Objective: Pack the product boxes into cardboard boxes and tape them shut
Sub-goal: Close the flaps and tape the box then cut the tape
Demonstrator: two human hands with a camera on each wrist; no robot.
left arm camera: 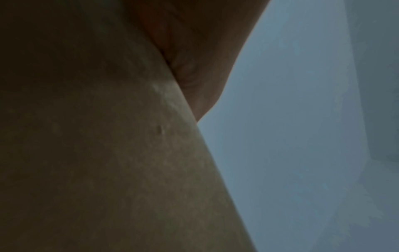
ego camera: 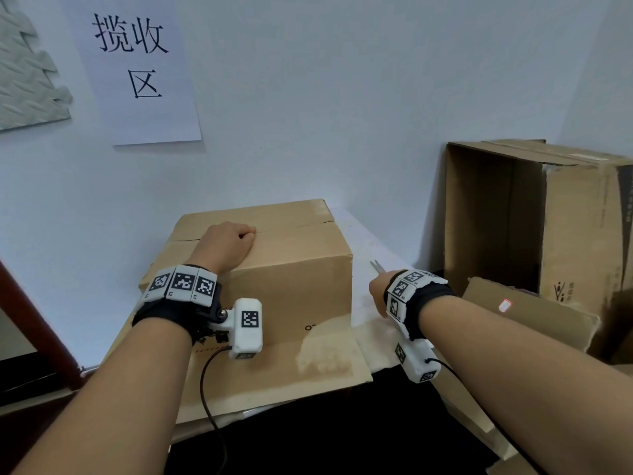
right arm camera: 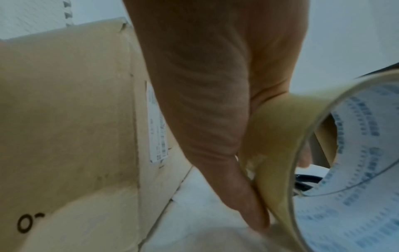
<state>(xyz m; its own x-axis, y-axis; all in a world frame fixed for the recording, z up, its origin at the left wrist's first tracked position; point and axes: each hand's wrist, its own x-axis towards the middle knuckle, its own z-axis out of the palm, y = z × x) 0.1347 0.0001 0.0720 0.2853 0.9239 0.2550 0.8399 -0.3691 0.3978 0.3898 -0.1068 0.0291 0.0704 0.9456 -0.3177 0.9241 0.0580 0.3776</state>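
Observation:
A brown cardboard box (ego camera: 291, 279) stands on the table with its top flaps folded down. My left hand (ego camera: 229, 246) rests on the top near the flap seam, fingers curled into a fist, with nothing seen in it. The left wrist view shows only the palm (left arm camera: 194, 51) against the box (left arm camera: 108, 153). My right hand (ego camera: 378, 291) is low on the table to the right of the box, mostly hidden by the wrist band. In the right wrist view the right hand (right arm camera: 205, 102) grips a roll of yellowish tape (right arm camera: 280, 136), thumb outside and a finger inside the core.
Scissors (ego camera: 377, 266) lie on the white table (ego camera: 370, 241) just beyond the right hand, their black handles (right arm camera: 302, 183) showing through the roll. A large open carton (ego camera: 548, 217) stands at the right. Flat cardboard (ego camera: 274, 371) lies under the box. A paper sign (ego camera: 137, 70) hangs on the wall.

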